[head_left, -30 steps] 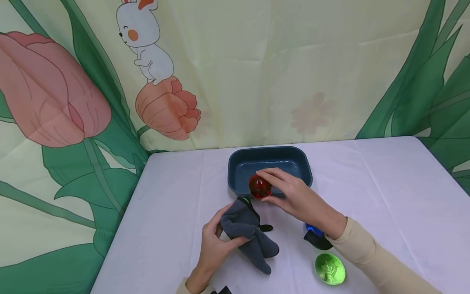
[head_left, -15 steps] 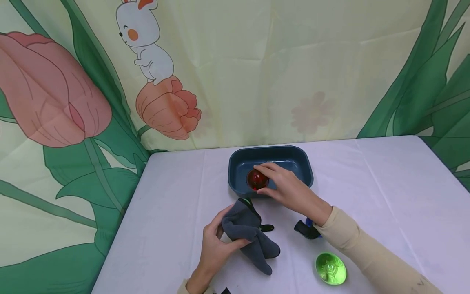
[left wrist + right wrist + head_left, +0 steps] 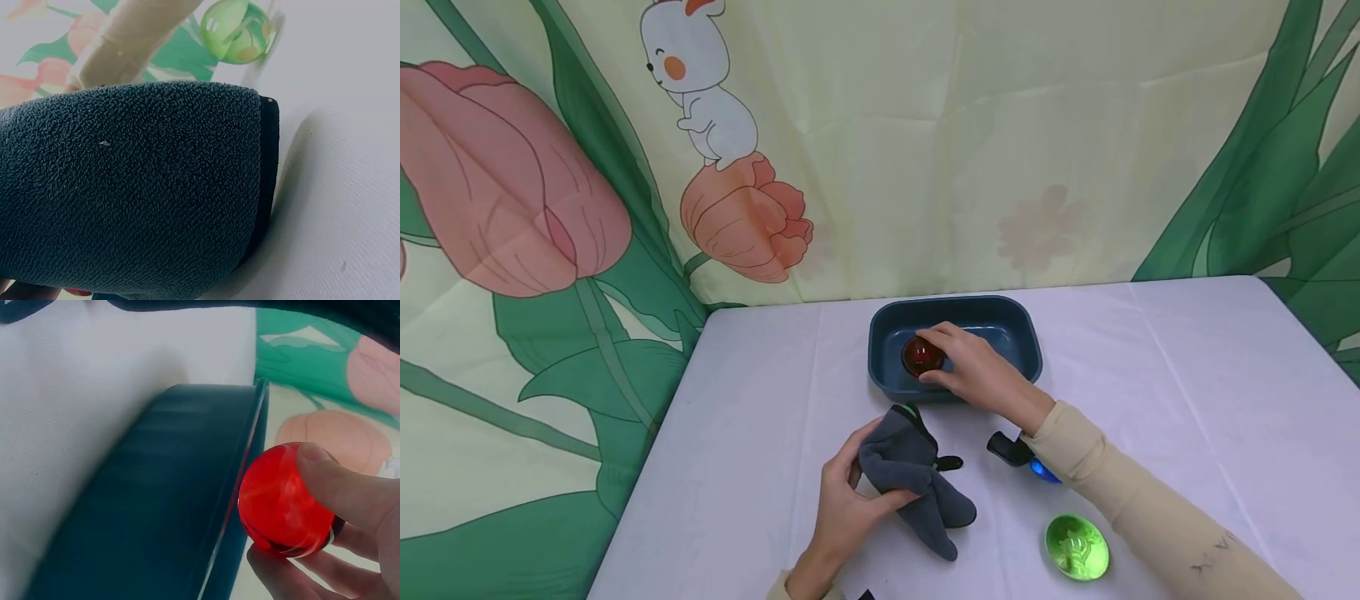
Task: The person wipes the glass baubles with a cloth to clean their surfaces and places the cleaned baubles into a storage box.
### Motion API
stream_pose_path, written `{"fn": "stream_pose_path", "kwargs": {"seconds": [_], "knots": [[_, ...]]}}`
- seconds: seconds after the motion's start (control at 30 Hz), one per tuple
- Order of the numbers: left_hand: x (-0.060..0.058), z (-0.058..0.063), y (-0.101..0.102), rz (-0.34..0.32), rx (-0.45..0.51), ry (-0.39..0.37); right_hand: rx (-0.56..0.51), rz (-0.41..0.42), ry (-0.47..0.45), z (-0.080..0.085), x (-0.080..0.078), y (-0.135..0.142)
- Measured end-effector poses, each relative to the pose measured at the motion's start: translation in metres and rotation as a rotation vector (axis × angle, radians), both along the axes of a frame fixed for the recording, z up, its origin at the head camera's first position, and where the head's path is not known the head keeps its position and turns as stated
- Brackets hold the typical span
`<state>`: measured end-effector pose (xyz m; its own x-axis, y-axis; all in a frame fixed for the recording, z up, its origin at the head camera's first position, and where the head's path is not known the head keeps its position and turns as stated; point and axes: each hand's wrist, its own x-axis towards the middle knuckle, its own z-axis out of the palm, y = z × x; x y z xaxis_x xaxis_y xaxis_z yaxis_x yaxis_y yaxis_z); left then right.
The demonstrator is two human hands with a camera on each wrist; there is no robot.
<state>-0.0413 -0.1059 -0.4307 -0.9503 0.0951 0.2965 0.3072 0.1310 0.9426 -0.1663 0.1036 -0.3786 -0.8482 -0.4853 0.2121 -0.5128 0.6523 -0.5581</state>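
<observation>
**Red ball (image 3: 922,357) now farther over the navy tray (image 3: 955,309)**

Compared with one second earlier, ball and right hand (image 3: 976,368) sit deeper across the tray's near edge; left hand (image 3: 847,510) and charcoal terry cloth (image 3: 897,443) show little change.

Right grip: thumb and fingers pinch the ball from opposite sides. Ball is over the tray's interior; contact with the floor cannot be told. Left grip: cloth pinched between thumb and fingers.

Risk (judgement): the polished curve offers little purchase; releasing it high could make it drop, bounce or roll. A low wrist could knock the near rim and shift the tray.

Materials: ball glossy, translucent. Tray smooth, rectangular, rounded corners. Cloth looped-pile, folded, with black edging.

Outward: green translucent piece (image 3: 1077,547), round-outlined, near the right sleeve (image 3: 1150,510); glossy blue piece (image 3: 1045,472), partly hidden by it, shape unclear; white tablecloth (image 3: 760,417) beneath; tulip-and-rabbit backdrop (image 3: 887,183) behind.
</observation>
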Motion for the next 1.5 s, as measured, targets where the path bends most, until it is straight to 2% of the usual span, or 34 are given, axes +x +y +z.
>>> {"fn": "stream_pose_path", "kwargs": {"seconds": [0.33,0.57,0.97,1.23,1.5], "knots": [[0.001,-0.001,0.003,-0.02,0.014,-0.007,0.021,-0.024,-0.057,-0.013,-0.009,-0.007],[0.001,-0.003,0.005,-0.031,0.001,-0.003,0.047,-0.011,-0.077,-0.023,-0.014,-0.013],[0.003,-0.006,0.005,-0.04,0.002,-0.029,0.136,0.021,-0.118,-0.027,-0.021,-0.018],[0.003,-0.008,0.003,-0.06,0.021,-0.004,0.163,0.023,-0.159,-0.027,-0.027,-0.019],[0.004,-0.007,0.005,-0.04,0.017,-0.045,0.187,0.004,-0.199,-0.028,-0.031,-0.018]]}}
